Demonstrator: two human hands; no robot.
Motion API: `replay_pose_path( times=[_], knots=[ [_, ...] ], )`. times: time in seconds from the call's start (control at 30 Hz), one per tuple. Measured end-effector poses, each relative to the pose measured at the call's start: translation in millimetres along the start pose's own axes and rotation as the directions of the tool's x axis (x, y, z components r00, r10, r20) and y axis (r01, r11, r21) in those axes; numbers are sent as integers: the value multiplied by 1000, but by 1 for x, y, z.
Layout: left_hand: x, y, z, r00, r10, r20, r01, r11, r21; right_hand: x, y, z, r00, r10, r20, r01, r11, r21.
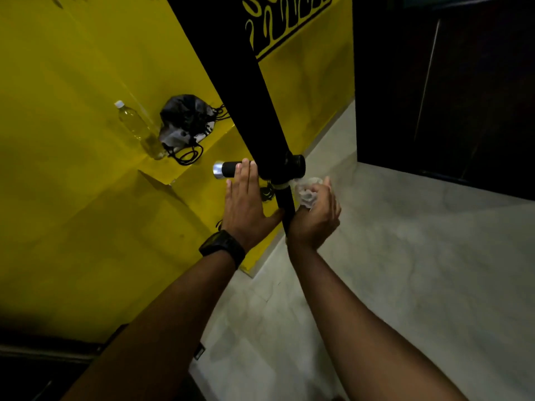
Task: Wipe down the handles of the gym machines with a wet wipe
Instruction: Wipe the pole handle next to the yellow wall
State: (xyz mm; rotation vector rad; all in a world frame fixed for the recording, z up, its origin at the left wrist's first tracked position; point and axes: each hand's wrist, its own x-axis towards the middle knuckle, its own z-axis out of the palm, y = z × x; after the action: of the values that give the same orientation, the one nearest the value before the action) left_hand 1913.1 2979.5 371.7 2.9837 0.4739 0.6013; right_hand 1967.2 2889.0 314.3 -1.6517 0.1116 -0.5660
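Observation:
A black machine post [246, 91] runs down the middle of the view to a short cross handle. The handle's left grip [227, 169] is black with a silver end cap; its right end [298, 166] is a black knob. My left hand [244, 202], wearing a black watch, lies flat with straight fingers against the left grip and the thin lower bar [285, 202]. My right hand [317, 214] holds a crumpled white wet wipe [307, 192] just right of the bar, below the right knob.
A yellow wall and ledge [86, 169] fill the left side. On the ledge stand a plastic bottle [139, 130] of yellowish liquid and a black drawstring bag [186, 123] with cords. Pale marble floor [405, 256] lies to the right, with a dark door [448, 82] beyond.

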Motion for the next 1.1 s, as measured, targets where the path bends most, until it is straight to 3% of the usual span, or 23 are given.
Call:
replay_pose_path(
  times=[0.1, 0.17, 0.33, 0.47, 0.57, 0.73, 0.8, 0.9, 1.03, 1.1],
  knots=[
    [1, 1, 5, 1000, -13, 5, 13, 1000, -14, -12, -10, -1, 943, 70, 326, -165, 947, 275],
    [1, -1, 6, 999, -10, 31, 10, 1000, -3, -25, -12, -5, 889, 108, 446, -272, 907, 322],
    [5, -19, -4, 990, 77, 115, -93, 985, 147, -27, -2, -6, 849, 79, 522, -301, 885, 355],
    [7, -26, -6, 983, 112, 148, -134, 979, 151, -34, 2, -7, 808, 25, 589, -319, 859, 401],
    [7, -25, -3, 983, 122, 137, -143, 977, 156, -31, 3, 3, 844, 67, 531, -321, 858, 401],
    [10, -30, 2, 985, 131, 115, -151, 971, 186, -32, 0, 25, 918, 9, 395, -138, 944, 299],
    [11, -32, 5, 986, 134, 104, -152, 969, 193, -32, -2, 27, 925, 21, 378, -133, 953, 273],
    [12, -31, 9, 989, 124, 83, -136, 977, 161, -18, 10, 30, 869, 5, 495, -161, 949, 273],
    [13, -31, 9, 990, 129, 65, -137, 980, 142, 5, 18, 34, 770, 158, 618, -448, 823, 348],
    [14, -31, 10, 990, 130, 62, -138, 980, 141, -5, 14, 28, 794, 78, 603, -351, 869, 350]
  ],
)
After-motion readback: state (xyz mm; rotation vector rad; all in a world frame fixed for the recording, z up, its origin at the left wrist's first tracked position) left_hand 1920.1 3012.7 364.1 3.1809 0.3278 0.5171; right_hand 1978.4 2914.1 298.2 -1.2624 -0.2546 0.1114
